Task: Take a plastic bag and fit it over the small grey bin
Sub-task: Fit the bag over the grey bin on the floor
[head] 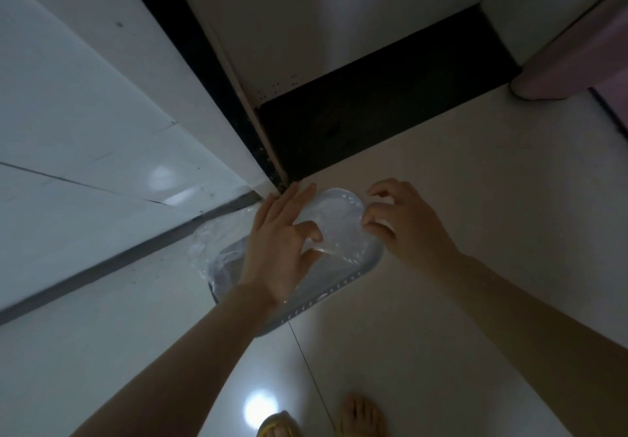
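A small grey bin (pixel 331 292) with slotted sides stands on the floor in a wall corner, seen from above. A clear plastic bag (pixel 334 215) is spread across its top, with loose film bunched past the left rim. My left hand (pixel 278 242) is over the middle of the bin, thumb and forefinger pinching the film. At the far right rim, my right hand (pixel 404 222) grips the bag's edge with curled fingers. The inside of the bin is mostly hidden by my hands and the film.
White tiled walls (pixel 102 113) rise on the left, with a dark baseboard (pixel 373 113) behind the bin. A pink furniture leg (pixel 557 62) stands at the right. My feet, one in a yellow sandal (pixel 277 424), are on the glossy floor below.
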Available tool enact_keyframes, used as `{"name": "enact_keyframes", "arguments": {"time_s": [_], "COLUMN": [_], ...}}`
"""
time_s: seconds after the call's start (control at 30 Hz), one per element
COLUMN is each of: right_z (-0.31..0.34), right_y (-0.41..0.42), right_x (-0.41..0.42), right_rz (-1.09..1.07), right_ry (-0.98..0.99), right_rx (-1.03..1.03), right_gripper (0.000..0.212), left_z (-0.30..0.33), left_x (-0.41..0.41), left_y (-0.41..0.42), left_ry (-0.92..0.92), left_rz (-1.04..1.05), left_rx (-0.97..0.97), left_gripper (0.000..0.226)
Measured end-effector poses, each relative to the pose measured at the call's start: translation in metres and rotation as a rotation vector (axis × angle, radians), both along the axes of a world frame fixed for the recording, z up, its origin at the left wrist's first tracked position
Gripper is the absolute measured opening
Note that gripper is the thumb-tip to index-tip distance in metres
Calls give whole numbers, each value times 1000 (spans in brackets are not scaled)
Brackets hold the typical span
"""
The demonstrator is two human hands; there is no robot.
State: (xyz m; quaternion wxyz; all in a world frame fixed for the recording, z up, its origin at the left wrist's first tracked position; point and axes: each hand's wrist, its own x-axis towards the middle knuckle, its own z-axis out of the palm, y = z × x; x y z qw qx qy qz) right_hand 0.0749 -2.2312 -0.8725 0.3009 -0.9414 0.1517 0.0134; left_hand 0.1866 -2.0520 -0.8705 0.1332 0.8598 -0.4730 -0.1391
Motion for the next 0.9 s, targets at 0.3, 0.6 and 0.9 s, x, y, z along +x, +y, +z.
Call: {"name": "enact_keyframes", "arguments": {"time_s": [0.3,0.6,0.9], "right_z": [2,5,-10], "right_y": [7,14,33], "right_x": [1,-42,-59], "right_rz": [61,-29,-109], "right_ry": [-26,38,-23], "right_rx": [133,218,234], "right_gripper": [10,11,12], "left_z": [9,13,-8], "left_x": [-30,-82,-109], "left_y": [16,40,59], "left_ry": [550,655,240], "left_rz": [191,485,300], "left_rx": [-306,-353,-246], "left_gripper": [31,17,21]}}
